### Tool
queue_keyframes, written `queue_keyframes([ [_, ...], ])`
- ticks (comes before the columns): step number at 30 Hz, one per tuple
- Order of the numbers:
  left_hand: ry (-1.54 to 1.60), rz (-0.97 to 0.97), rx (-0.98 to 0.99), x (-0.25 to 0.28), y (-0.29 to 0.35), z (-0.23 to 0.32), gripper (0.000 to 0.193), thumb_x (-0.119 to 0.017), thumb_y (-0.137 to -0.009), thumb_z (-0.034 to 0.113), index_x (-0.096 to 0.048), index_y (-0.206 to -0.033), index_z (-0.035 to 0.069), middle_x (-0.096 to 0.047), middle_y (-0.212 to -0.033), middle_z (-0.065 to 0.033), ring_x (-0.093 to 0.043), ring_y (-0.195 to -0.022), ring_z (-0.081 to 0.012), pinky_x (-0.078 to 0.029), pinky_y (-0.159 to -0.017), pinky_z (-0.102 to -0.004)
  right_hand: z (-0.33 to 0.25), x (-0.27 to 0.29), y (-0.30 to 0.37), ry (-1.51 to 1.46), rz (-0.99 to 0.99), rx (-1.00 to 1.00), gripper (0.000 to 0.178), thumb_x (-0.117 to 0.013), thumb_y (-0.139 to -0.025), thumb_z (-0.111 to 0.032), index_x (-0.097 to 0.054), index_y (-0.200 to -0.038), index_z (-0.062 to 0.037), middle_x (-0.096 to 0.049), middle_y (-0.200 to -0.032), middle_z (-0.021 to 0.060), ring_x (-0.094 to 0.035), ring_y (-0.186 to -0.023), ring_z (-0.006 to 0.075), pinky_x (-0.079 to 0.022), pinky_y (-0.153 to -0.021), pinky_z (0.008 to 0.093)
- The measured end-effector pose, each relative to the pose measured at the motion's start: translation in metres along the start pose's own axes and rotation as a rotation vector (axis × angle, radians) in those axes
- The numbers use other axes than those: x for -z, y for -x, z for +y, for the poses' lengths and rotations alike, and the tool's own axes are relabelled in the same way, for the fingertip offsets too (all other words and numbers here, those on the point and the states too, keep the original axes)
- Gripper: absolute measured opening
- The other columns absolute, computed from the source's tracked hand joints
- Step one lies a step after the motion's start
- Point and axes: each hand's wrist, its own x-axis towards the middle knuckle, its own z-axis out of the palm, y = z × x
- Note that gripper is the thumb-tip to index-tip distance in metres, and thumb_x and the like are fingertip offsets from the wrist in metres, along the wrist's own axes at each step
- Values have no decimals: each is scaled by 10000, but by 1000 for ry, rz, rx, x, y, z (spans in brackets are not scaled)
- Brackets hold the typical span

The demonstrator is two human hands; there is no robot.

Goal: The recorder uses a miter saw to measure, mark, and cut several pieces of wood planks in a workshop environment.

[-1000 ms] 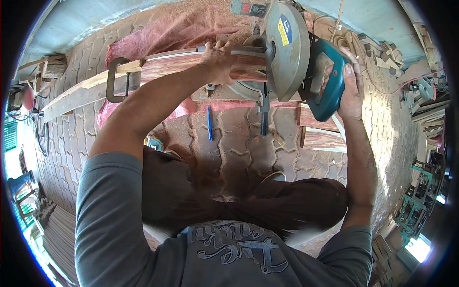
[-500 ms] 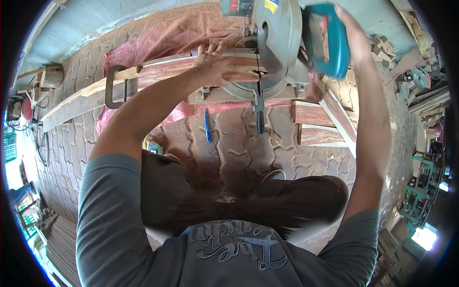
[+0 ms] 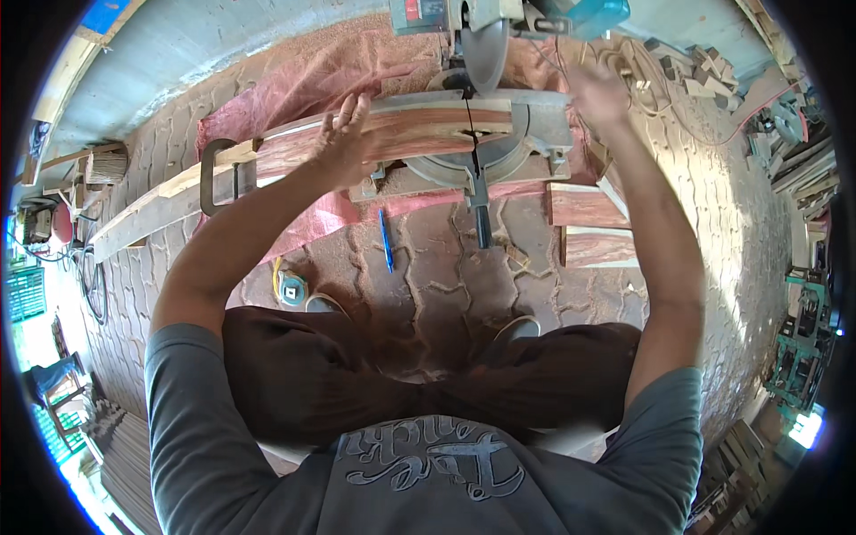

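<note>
A reddish-brown wooden board [image 3: 410, 129] with pale edges lies across the base of a mitre saw [image 3: 557, 129]. A cut runs through it at the saw's slot, and a short end piece [image 3: 495, 114] sits right of that. The round blade [image 3: 487, 58] is raised above the board. My left hand [image 3: 346, 147], fingers outstretched, is at the board left of the blade; whether it presses down is unclear. My right hand [image 3: 599, 96] is smeared by motion at the right end of the saw base, apart from the teal handle [image 3: 599, 13].
A C-clamp [image 3: 214, 178] grips a long strip at the left. On the paving lie a blue pen [image 3: 386, 241], a tape measure [image 3: 292, 289] and cut wood pieces [image 3: 588, 205]. Red sheeting [image 3: 259, 102] spreads under the saw. Wood scraps [image 3: 704, 71] are heaped at the far right.
The saw head has risen away from the board. My right hand has let go of its handle and come down and left. My left hand has shifted left along the board.
</note>
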Motion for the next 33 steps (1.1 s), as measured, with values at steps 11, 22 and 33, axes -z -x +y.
queue_keyframes([
  [11,-24,-52,44,0,-6,7,634,-853,-799,321,-621,-1318,39,-52,-1690,-333,-60,-1572,-542,-342,-1159,-683,79,-104,47,-1,-465,58,619,-783,-897,-219,-556,-1432,-6,-689,-1095,84,-657,-878,154,-563,-746,319],
  [22,-3,-45,22,2,-5,7,601,-845,-792,325,-620,-1271,39,-68,-1683,-347,-49,-1573,-546,-352,-1138,-674,57,-111,60,446,-241,357,975,-897,-698,-360,-442,-1475,16,-582,-1300,277,-613,-1174,368,-500,-1038,429],
  [33,21,-106,68,9,-7,14,605,-839,-808,306,-607,-1299,39,-11,-1694,-323,2,-1580,-531,-330,-1174,-687,66,-108,103,195,-465,37,967,-904,-685,-324,-421,-1476,-50,-553,-1294,200,-599,-1189,379,-515,-1005,480],
])
